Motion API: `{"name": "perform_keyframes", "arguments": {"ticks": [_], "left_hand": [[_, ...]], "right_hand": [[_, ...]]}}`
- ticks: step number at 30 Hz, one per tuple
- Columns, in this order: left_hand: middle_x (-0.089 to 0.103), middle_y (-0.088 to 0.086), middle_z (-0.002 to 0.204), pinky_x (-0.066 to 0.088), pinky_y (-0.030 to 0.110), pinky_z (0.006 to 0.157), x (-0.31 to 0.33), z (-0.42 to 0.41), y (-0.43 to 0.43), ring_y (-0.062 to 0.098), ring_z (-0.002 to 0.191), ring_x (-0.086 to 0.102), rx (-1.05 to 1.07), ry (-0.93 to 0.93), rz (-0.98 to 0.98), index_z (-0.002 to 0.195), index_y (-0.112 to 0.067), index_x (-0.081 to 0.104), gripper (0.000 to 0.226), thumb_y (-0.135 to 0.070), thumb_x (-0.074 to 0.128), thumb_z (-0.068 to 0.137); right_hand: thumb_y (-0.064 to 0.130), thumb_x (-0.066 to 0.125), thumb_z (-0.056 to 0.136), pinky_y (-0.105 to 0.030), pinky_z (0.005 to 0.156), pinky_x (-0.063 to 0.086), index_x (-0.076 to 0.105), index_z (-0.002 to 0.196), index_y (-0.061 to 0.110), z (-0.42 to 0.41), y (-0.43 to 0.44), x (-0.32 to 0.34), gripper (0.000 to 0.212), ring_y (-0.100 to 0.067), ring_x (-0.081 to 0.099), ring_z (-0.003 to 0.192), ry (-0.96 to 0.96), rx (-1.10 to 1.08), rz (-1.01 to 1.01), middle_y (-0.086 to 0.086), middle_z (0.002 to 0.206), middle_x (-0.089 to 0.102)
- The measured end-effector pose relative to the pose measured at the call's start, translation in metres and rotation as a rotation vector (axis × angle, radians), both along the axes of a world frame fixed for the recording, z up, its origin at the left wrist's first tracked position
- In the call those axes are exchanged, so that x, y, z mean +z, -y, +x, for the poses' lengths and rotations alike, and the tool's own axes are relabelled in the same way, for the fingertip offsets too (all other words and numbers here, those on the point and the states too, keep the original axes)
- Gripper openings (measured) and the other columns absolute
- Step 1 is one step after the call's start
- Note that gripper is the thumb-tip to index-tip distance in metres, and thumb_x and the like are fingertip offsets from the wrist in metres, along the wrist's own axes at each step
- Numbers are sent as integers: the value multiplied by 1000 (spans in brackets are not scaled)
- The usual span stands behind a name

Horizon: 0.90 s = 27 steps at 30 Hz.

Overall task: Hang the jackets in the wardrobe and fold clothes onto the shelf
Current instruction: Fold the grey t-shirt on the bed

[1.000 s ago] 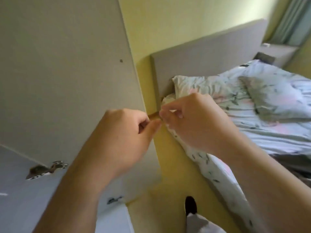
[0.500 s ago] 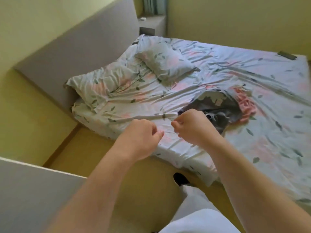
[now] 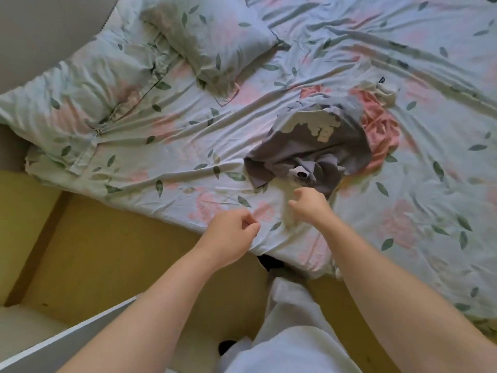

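Two hands over bed (image 3: 403,238) edge, both empty: left hand (image 3: 231,235) curled in fist, right hand (image 3: 309,204) fingers loose, just short of grey shirt (image 3: 317,146). Two garments crumpled mid-bed, shirt overlapping pink top (image 3: 382,135). Two pillows (image 3: 209,41).

Grey tee (image 3: 317,146), pink top (image 3: 382,130)

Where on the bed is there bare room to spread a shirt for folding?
Free: sheet between the near pillow and the grey shirt; wide stretch right of the pink garment; far sheet beyond both. Crowded: mid-bed, where grey shirt and pink garment bunch together; top left, far pillow against the near one.
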<state>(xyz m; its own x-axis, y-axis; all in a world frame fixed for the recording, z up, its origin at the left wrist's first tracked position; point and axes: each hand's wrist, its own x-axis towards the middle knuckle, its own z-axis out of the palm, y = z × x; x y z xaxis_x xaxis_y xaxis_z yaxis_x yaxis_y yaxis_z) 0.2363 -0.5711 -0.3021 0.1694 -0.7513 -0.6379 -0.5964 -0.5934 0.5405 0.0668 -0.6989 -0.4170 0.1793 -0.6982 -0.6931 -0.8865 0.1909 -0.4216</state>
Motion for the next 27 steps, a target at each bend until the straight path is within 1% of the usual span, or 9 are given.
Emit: {"name": "perform_keyframes", "arguments": {"ticks": [2, 4, 6, 10, 12, 14, 18, 21, 27], "left_hand": [[73, -6, 90, 59, 33, 80, -19, 5, 17, 10, 78, 72, 127, -85, 74, 95, -22, 70, 12, -29, 60, 99], [75, 0, 91, 58, 32, 76, -34, 9, 31, 14, 75, 74, 302, -193, 159, 96, -18, 70, 12, -25, 62, 99], [76, 7, 95, 56, 33, 73, -48, 15, 42, 17, 72, 74, 426, -250, 227, 100, -14, 70, 12, -23, 62, 99], [76, 10, 96, 58, 42, 85, -71, 24, 61, 18, 71, 72, 533, -270, 305, 105, -10, 69, 13, -20, 63, 99], [76, 10, 96, 57, 47, 90, -78, 28, 68, 20, 73, 72, 557, -283, 323, 104, -10, 69, 13, -21, 63, 99], [77, 8, 96, 58, 46, 90, -82, 31, 74, 21, 76, 73, 566, -286, 332, 104, -11, 70, 13, -21, 63, 99], [77, 6, 96, 59, 34, 75, -78, 37, 84, 18, 77, 73, 539, -301, 334, 104, -14, 69, 12, -24, 63, 99], [76, 6, 95, 55, 32, 72, -68, 42, 90, 16, 74, 71, 501, -317, 317, 103, -13, 68, 13, -24, 64, 99], [76, 6, 96, 53, 27, 64, -38, 56, 102, 16, 76, 70, 384, -289, 225, 102, -12, 67, 12, -21, 62, 99]], "right_hand": [[25, 57, 81, -44, 98, 53, 65, 128, 18, -3, 31, -37, 47, -33, 66, 113, 94, -193, 45, -10, 127, 67], [21, 54, 79, -48, 90, 58, 64, 115, 27, -5, 54, -81, 38, -26, 75, 88, 214, -460, 76, -7, 111, 70], [12, 53, 87, -49, 84, 61, 59, 121, 24, 1, 69, -97, 36, -21, 75, 70, 277, -681, 88, -5, 114, 66], [9, 47, 99, -47, 84, 61, 36, 152, 34, 15, 93, -116, 60, -34, 70, 91, 309, -887, 246, 1, 134, 41], [9, 51, 99, -51, 94, 56, 31, 155, 37, 19, 100, -125, 65, -34, 60, 105, 304, -895, 338, 4, 131, 37], [11, 58, 93, -51, 95, 56, 42, 151, 33, 18, 105, -142, 64, -31, 62, 102, 279, -853, 325, -1, 127, 51], [33, 68, 67, -45, 88, 60, 77, 104, 26, -3, 110, -201, 39, -30, 72, 94, 184, -814, 108, -7, 104, 75], [43, 63, 72, -45, 81, 61, 75, 71, 26, 5, 114, -152, 21, -27, 73, 80, 183, -733, -16, -1, 75, 75], [40, 60, 86, -38, 70, 56, 73, 74, 16, 35, 104, -13, 29, -26, 67, 76, 303, -586, -262, 1, 69, 71]]}}
